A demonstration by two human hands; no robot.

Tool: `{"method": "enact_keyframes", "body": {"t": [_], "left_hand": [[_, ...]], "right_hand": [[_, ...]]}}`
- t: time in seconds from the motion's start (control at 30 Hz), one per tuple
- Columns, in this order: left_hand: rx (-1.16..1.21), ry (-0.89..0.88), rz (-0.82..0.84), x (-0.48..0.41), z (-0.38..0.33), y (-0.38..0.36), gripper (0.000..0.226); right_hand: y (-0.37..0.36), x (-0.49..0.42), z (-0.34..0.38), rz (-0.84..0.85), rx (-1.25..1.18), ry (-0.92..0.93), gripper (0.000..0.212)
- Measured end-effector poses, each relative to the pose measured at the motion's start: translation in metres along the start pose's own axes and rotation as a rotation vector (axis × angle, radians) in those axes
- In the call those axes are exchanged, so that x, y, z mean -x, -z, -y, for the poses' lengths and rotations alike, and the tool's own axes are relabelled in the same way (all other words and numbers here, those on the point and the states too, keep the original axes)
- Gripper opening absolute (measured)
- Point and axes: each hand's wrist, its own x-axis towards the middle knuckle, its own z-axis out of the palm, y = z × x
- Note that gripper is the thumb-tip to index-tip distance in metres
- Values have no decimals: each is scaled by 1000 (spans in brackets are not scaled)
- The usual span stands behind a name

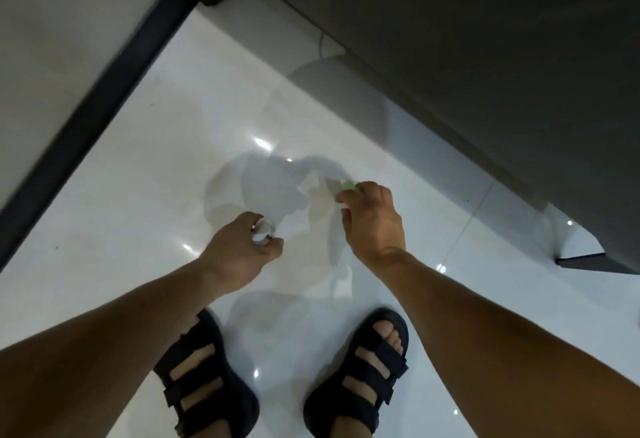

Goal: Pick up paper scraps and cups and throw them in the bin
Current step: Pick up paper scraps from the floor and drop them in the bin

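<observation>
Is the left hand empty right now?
No, the left hand grips a crumpled white paper scrap above the floor.

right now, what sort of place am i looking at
Probably an indoor room in a home or office: a glossy white tiled floor, a large grey furniture piece standing on it on short feet, and a pale dark-edged surface, maybe a tabletop, at the left.

White floor (173, 167) lay open in a wedge beside the grey furniture (485, 56), narrowing where the dark-edged panel (69, 56) closed in opposite it. The left hand (242, 250) and right hand (374, 222) hung over bare tile just clear of the furniture. The left sandal (204, 385) and right sandal (363, 375) stood farther from it, a gap between them.
</observation>
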Motion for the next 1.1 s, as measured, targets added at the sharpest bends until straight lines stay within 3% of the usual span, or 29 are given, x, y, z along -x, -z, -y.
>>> {"method": "enact_keyframes", "body": {"t": [0.13,0.37,0.5,0.6,0.83,1.1], "left_hand": [[-19,-25,-17,43,-26,46,23],[55,-79,-189,144,-73,147,30],[73,-58,-236,227,-91,193,50],[121,-33,-298,298,-102,213,43],[294,46,-490,492,-107,216,25],[568,239,-818,696,-52,175,40]], "right_hand": [[48,37,45,105,-42,40,57],[176,79,149,109,-16,200,48],[251,108,214,142,34,325,50],[304,138,254,137,78,429,49],[394,241,325,224,247,706,48],[420,383,413,320,347,1056,48]]}}
